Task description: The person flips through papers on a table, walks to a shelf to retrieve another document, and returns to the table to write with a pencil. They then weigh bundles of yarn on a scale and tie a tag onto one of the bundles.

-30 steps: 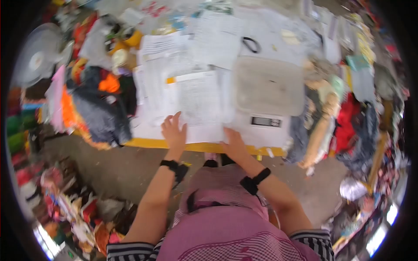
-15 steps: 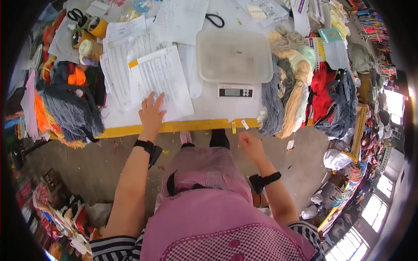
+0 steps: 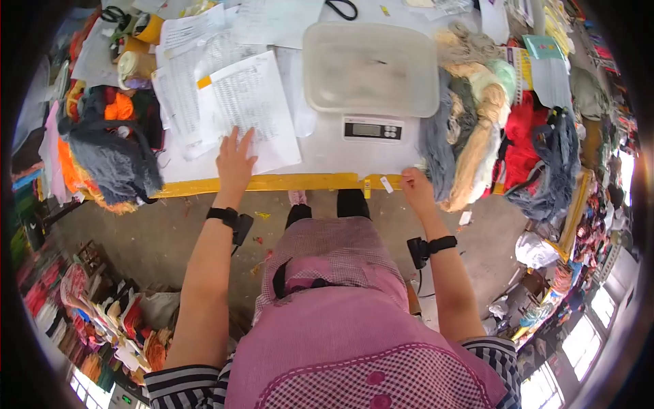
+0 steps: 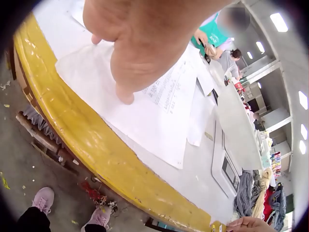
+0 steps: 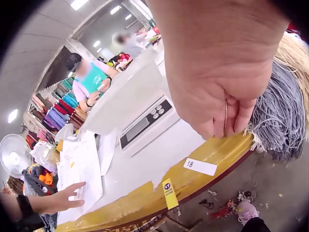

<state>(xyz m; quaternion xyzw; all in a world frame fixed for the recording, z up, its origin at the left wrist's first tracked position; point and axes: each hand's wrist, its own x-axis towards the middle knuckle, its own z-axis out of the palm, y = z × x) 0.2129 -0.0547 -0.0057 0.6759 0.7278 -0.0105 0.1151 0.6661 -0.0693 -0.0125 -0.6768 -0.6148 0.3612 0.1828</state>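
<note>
The left hand [image 3: 235,165] rests, fingers spread, on the lower part of a printed sheet [image 3: 253,102] near the table's front edge; in the left wrist view its fingertips touch the white paper [image 4: 159,130]. At the table's yellow edge, beside hanks of grey yarn [image 3: 439,146], is the right hand [image 3: 417,191]. Its fingers look loosely curled in the right wrist view, with a thin metallic line among them and no held object visible. A scale [image 3: 371,129] with a translucent tray [image 3: 371,71] on top stands between the hands, farther back.
Coloured yarn bundles lie at the left [image 3: 112,157] and right [image 3: 541,153] of the table. A label marked 18 [image 5: 200,166] and a yellow tag [image 5: 170,194] are at the front edge. Scissors [image 3: 116,15] lie at the back left. Another person [image 5: 91,79] stands across the table.
The head view has shifted. The right hand has moved off the paper area, rightward to the edge near the yarn. The left hand has stayed on the printed sheet, which now lies tilted.
</note>
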